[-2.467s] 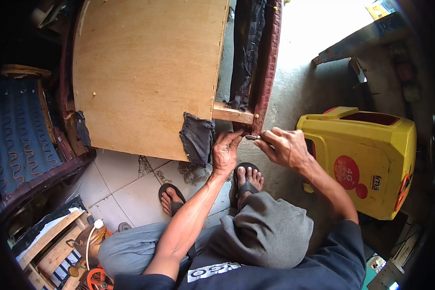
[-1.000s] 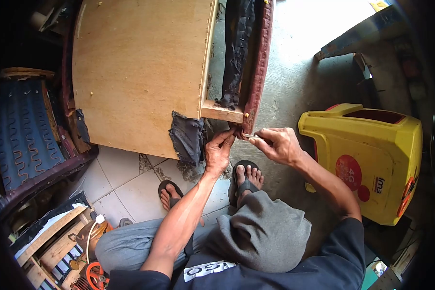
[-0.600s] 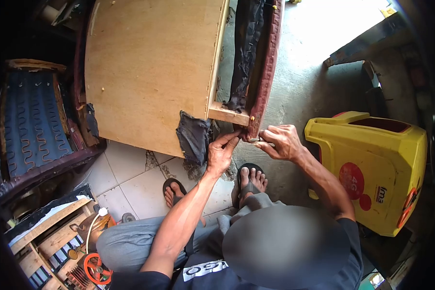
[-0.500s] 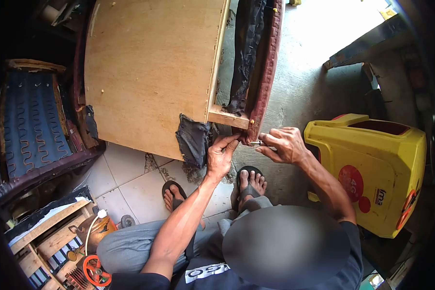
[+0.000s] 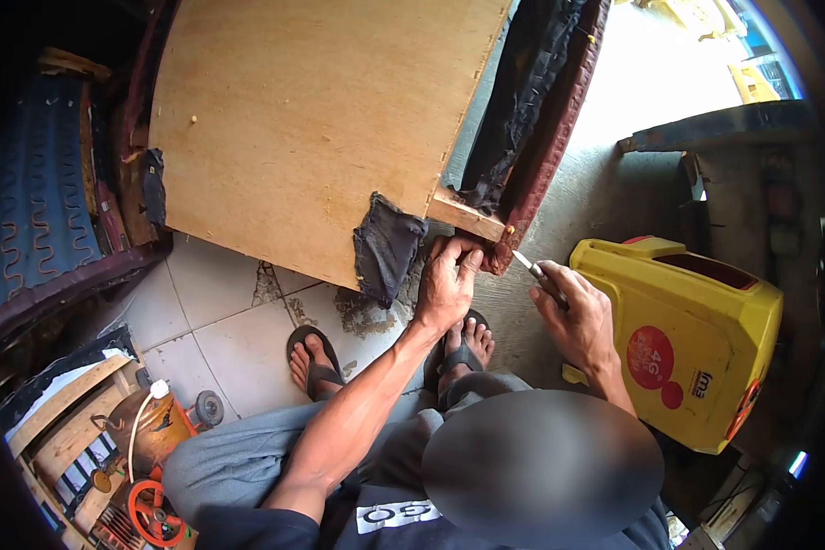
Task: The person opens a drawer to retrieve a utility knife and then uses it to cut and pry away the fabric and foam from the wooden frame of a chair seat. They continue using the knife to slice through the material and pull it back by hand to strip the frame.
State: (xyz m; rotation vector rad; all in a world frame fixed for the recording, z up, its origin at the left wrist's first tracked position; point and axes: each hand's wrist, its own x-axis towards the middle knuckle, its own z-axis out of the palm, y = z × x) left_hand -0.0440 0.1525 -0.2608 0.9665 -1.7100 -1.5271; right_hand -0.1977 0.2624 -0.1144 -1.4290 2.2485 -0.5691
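My right hand [image 5: 577,316] is closed around a small knife [image 5: 524,262], its pale blade pointing up and left beside the corner of the furniture frame. My left hand [image 5: 451,286] pinches the maroon upholstery [image 5: 499,260] at that same corner, with the fingertips partly hidden behind the hand. The maroon covering runs up the frame's right rail. A short wooden crosspiece [image 5: 467,217] joins the rail to a large plywood panel [image 5: 293,137]. Left of my left hand, a loose black cloth flap [image 5: 390,243] hangs from the panel's corner.
A yellow plastic case [image 5: 692,339] stands on the right. At lower left is an air compressor [image 5: 151,431] with a red wheel, next to wooden slats. A blue seat frame with wavy springs [image 5: 41,215] leans at far left. Tiled floor [image 5: 206,316] lies below the panel.
My right hand has drawn down and right, away from the corner, so the knife blade now shows. The left hand stays at the upholstery. The view has turned slightly, tilting the frame.
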